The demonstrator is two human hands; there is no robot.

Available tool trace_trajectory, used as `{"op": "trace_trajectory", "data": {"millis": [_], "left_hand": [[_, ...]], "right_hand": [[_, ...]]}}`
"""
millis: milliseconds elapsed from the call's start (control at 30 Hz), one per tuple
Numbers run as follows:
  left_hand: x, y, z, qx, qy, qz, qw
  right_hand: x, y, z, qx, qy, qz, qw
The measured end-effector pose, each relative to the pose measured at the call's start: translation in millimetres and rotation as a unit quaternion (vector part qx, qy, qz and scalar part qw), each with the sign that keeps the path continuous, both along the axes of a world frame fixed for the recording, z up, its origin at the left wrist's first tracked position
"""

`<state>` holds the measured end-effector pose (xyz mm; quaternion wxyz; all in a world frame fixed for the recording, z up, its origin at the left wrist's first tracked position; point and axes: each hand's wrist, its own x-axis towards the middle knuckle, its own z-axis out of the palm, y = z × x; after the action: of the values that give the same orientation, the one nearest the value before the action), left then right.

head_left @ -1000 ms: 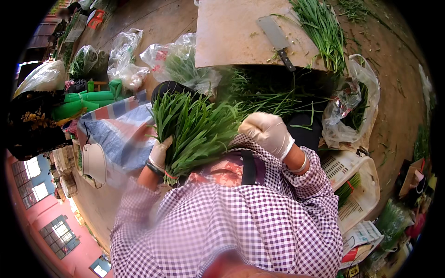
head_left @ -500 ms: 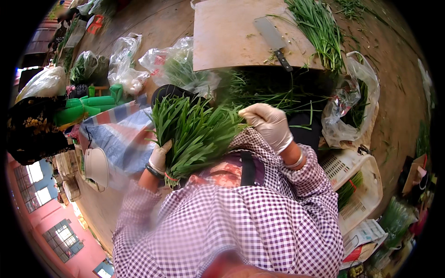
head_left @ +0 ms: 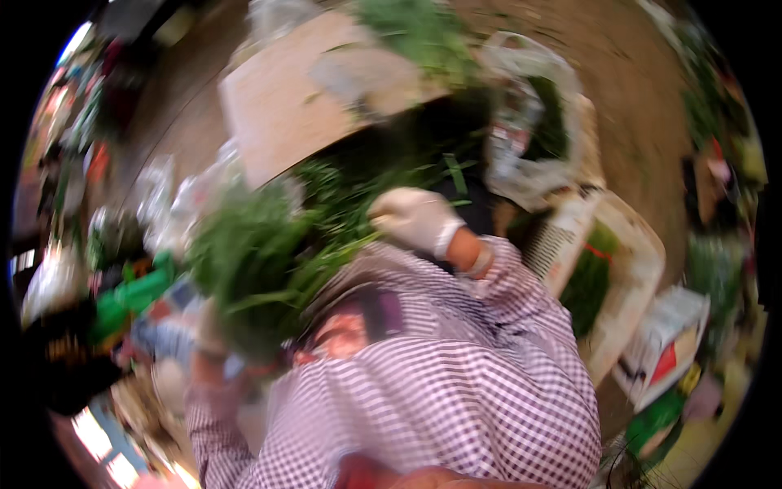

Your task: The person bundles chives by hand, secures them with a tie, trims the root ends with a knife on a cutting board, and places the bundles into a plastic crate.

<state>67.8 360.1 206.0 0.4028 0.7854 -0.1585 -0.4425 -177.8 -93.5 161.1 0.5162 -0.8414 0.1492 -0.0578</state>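
Note:
My left hand, in a pale glove and smeared by motion, grips a bunch of green chives near its lower end. The leaves fan upward and are blurred too. To the right of the bunch is my right hand, also gloved, with its fingers curled closed. Some loose green blades stretch from the bunch toward those fingertips. Whether the fingers pinch one of them is too blurred to tell. Beyond both hands, more loose greens lie in a dark heap below the board.
Ahead stands a tan board with a blurred cleaver and a pile of chives. A clear plastic bag holds greens at the right. Nearer is a cream plastic crate with a tied bunch. More plastic bags lie left.
The whole view has turned, so the board sits farther left and tilted while the crate shows more fully. The chive bunch stays in my left hand, now blurred by motion. My right hand remains closed.

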Motion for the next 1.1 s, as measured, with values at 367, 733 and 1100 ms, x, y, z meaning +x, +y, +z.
{"op": "trace_trajectory", "data": {"millis": [367,733,1100], "left_hand": [[43.9,-226.9,28.2,-0.256,0.379,0.113,0.882],[-62.0,-387.5,-29.7,-0.297,0.393,-0.071,0.868],[-215.1,-419.0,37.8,-0.214,0.064,-0.402,0.888]], "right_hand": [[6.3,49.1,30.7,0.132,-0.163,-0.008,0.978],[-52.3,-23.0,11.9,-0.196,-0.397,-0.16,0.882],[-168.2,-79.2,82.3,-0.339,-0.299,-0.497,0.741]]}}
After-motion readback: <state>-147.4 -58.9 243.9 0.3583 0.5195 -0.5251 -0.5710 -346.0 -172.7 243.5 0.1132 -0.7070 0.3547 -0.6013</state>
